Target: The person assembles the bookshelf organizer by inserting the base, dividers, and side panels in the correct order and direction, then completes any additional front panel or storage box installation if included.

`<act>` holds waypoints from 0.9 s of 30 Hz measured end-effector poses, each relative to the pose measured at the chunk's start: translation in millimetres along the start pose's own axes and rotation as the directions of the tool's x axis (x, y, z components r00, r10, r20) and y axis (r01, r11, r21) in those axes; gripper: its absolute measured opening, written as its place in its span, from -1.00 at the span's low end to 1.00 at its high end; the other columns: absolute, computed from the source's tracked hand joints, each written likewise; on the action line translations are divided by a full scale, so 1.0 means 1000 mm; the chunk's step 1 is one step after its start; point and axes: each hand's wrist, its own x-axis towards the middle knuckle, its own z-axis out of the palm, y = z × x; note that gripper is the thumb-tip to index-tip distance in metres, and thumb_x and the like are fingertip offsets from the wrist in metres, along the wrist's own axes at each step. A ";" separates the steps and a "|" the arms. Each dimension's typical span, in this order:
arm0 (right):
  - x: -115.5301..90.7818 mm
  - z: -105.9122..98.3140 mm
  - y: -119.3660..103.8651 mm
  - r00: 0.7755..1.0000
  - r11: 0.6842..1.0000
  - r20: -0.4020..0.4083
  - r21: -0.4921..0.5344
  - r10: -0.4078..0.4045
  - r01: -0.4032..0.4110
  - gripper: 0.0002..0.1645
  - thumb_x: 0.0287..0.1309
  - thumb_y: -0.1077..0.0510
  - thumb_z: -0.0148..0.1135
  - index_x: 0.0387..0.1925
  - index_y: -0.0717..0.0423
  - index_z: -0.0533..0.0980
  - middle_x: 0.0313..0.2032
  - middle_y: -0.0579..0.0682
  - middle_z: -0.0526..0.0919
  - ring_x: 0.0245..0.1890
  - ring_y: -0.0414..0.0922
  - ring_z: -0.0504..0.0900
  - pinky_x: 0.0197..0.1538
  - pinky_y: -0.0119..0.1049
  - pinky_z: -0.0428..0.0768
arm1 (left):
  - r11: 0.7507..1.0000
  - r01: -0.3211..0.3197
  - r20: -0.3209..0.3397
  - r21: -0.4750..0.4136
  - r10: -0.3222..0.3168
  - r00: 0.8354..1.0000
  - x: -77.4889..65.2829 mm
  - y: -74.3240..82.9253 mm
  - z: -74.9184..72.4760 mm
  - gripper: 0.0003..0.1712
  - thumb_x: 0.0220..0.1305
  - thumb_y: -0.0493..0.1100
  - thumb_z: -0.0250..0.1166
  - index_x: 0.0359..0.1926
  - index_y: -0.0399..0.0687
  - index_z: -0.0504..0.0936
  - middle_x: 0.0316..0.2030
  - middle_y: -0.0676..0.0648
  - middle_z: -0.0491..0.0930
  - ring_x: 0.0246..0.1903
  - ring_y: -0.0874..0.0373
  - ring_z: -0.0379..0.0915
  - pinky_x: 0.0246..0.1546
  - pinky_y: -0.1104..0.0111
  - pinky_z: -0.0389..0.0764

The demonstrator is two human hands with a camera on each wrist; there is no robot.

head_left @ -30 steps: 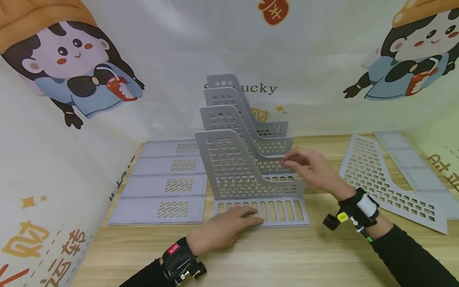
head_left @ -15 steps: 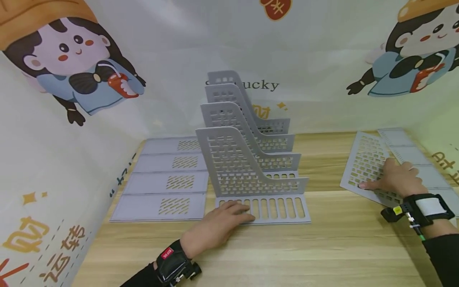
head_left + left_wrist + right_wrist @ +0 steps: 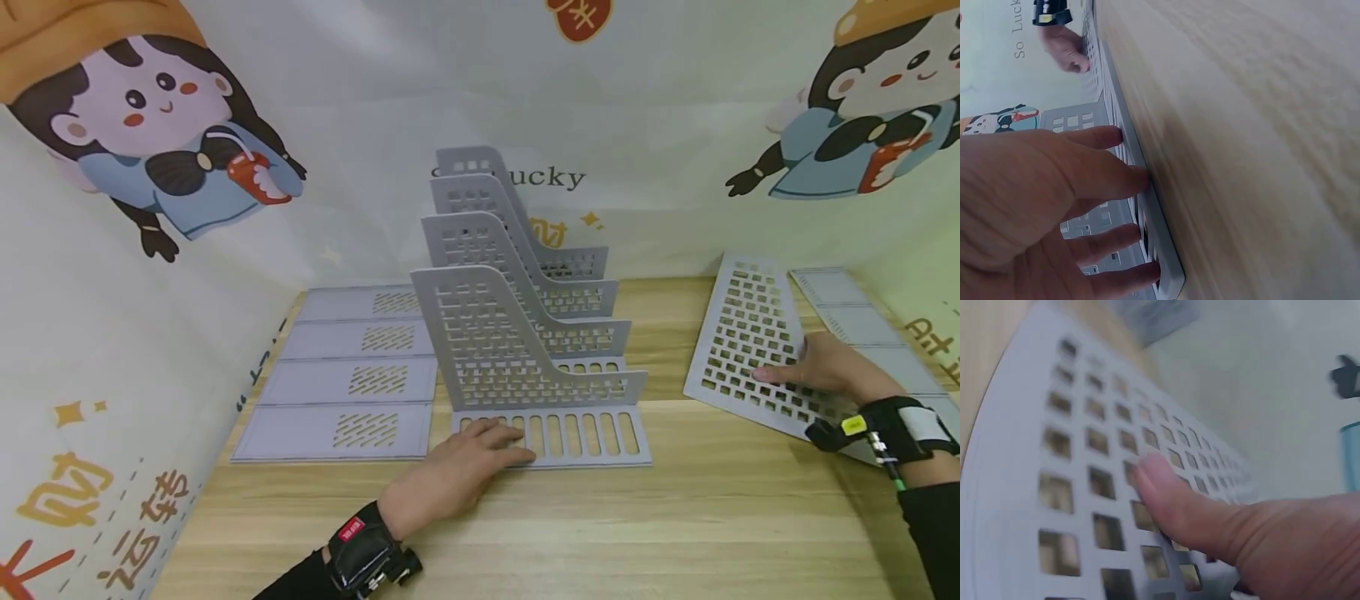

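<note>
- pinching the perforated panel (image 3: 750,333), right hand (image 3: 836,371) had thumb up top, fingers probably underneath
- left hand (image 3: 453,479) kinda rested on the slotted base (image 3: 577,461), fingers relaxed

Black sleeves (image 3: 933,533); black wrist straps (image 3: 367,552), the left with red label (image 3: 350,529), the right with white patch (image 3: 919,423), yellow tag (image 3: 853,425), partly green cable (image 3: 889,467).

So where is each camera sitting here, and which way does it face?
Head: on the person's head, facing forward and down at the rack and table; both hands and forearms show.
Left wrist: on that wrist, facing the rack's near edge; the left hand fills the foreground, the right hand shows farther off.
Right wrist: on that wrist, facing the loose panel; the right thumb shows large.
Shared: head and left wrist both show both hands.
</note>
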 end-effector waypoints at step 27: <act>-0.074 0.015 -0.056 0.633 0.607 -0.378 0.204 -0.675 0.768 -0.65 0.09 0.63 0.29 -0.44 0.14 0.51 -0.68 -0.11 0.45 -0.77 -0.21 0.17 -0.69 -0.30 0.12 | 0.975 0.121 -0.049 -0.187 -0.132 0.990 -0.026 -0.040 -0.002 -0.41 0.24 -0.18 0.46 0.29 0.02 0.57 0.28 -0.13 0.43 0.25 -0.15 0.36 0.10 0.04 0.53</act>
